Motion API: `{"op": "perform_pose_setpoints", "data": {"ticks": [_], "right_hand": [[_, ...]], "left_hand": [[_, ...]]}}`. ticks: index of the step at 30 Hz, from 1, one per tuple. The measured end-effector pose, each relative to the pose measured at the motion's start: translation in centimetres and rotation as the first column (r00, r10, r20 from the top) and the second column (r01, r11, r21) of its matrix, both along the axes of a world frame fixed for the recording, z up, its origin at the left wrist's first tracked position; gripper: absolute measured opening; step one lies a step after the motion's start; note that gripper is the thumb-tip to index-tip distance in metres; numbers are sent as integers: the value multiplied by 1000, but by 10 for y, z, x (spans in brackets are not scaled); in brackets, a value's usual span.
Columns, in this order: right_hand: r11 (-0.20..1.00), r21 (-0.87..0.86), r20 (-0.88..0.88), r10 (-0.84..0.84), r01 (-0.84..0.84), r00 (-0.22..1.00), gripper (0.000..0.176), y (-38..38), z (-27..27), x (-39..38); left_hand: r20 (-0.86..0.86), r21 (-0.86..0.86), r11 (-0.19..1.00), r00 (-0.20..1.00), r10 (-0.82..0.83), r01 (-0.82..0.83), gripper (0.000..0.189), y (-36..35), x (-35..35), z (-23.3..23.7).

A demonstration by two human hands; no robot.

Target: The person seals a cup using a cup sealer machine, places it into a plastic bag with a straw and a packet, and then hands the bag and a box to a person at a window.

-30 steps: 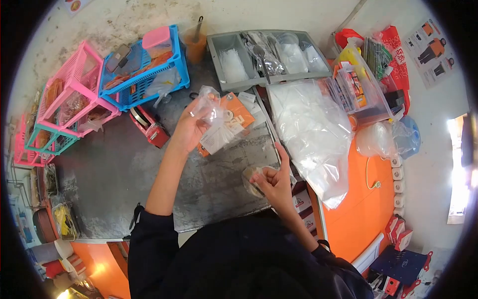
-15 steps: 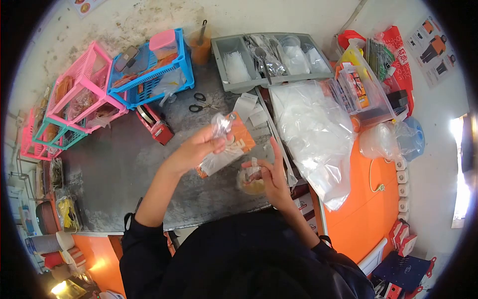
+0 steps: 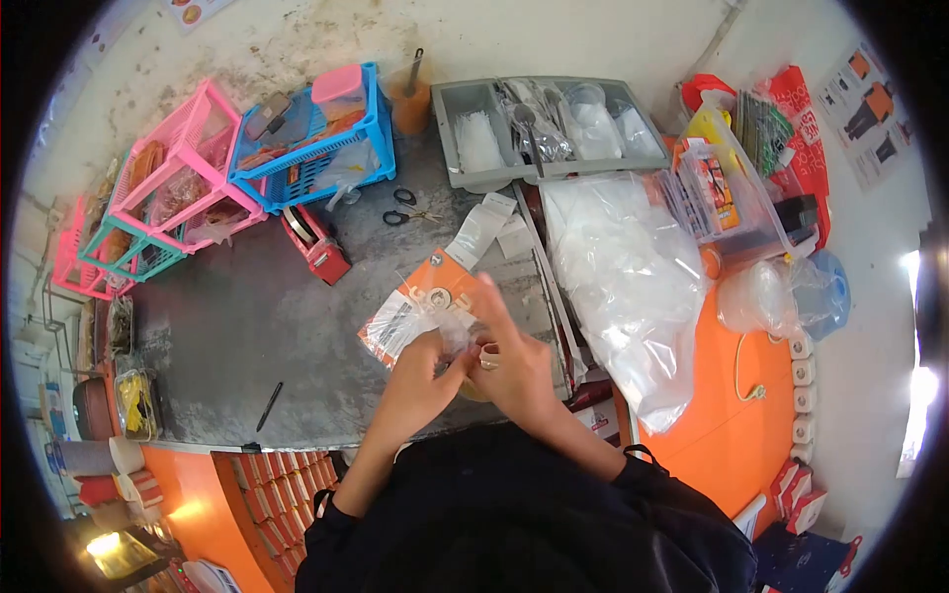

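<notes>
Both hands meet over the near edge of the dark tabletop. My left hand (image 3: 420, 381) is closed in a pinch on thin clear plastic, apparently a plastic bag (image 3: 447, 324). Against it, my right hand (image 3: 516, 368) has its thumb and lower fingers curled in on the same plastic, while its index finger points up and away. Behind the plastic lies an orange printed packet (image 3: 435, 277) with a white label. Under the hands a bit of a yellowish round thing (image 3: 473, 391) shows; the hands hide most of it.
Scissors (image 3: 407, 210), a red tape dispenser (image 3: 316, 249), paper slips (image 3: 481, 229) and a pen (image 3: 269, 405) lie on the table. Blue and pink baskets (image 3: 311, 148) stand back left. A grey cutlery tray (image 3: 484, 178) is at the back, with large clear bags (image 3: 623, 287) to the right.
My left hand has come down and right from over the orange packet to meet my right hand. The clear plastic is now between both hands. The pen has come into sight.
</notes>
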State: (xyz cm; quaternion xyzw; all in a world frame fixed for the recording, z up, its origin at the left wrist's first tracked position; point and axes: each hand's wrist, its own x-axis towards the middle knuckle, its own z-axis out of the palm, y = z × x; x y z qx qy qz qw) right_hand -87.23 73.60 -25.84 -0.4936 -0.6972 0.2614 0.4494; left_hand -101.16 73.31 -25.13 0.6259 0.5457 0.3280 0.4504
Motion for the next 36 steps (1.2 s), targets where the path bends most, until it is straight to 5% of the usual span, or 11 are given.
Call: {"op": "perform_pose_setpoints", "data": {"ticks": [2, 5, 7, 9, 14, 17, 21, 26, 28, 34, 36], "right_hand": [[999, -32, 199, 48, -42, 979, 72, 11, 8, 3], [942, -59, 52, 333, -330, 942, 62, 36, 28, 13], [673, -247, -328, 619, -697, 713, 35, 68, 46, 29], [675, -381, -436, 471, -632, 767, 20, 131, 31, 37], [958, -287, 9, 8, -5, 1000, 17, 341, -85, 3], [949, 64, 487, -299, 308, 821, 19, 410, -109, -21], [941, -96, 589, -209, 325, 780, 16, 462, -140, -28], [876, -196, 454, -317, 441, 832, 10, 447, -138, -29], [897, -170, 392, -319, 408, 863, 10, 446, -147, -29], [965, 88, -256, -217, 246, 942, 10, 406, -114, -28], [966, 197, -465, -56, 164, 884, 11, 370, -72, -24]], "left_hand": [[-50, -8, 1000, 999, 1, -1, 23, 4, -3, 1], [310, -222, 975, 948, 69, 2, 28, 11, -15, 15], [423, -347, 935, 876, 231, -79, 30, 19, -33, 18], [526, -319, 946, 821, 221, -50, 32, 20, -43, 17], [541, -434, 889, 831, 127, 147, 44, 16, -58, -14], [572, -321, 911, 819, -31, 259, 47, 21, -60, -5], [707, -296, 907, 708, -1, 298, 31, 26, -62, -12], [886, -250, 926, 452, 102, 282, 25, 18, -49, -45], [653, -384, 916, 736, 179, 118, 24, 18, -43, -14], [132, -241, 970, 990, 45, -12, 25, 11, -35, 39], [220, -236, 971, 972, 82, -29, 26, 17, -31, 39]]}}
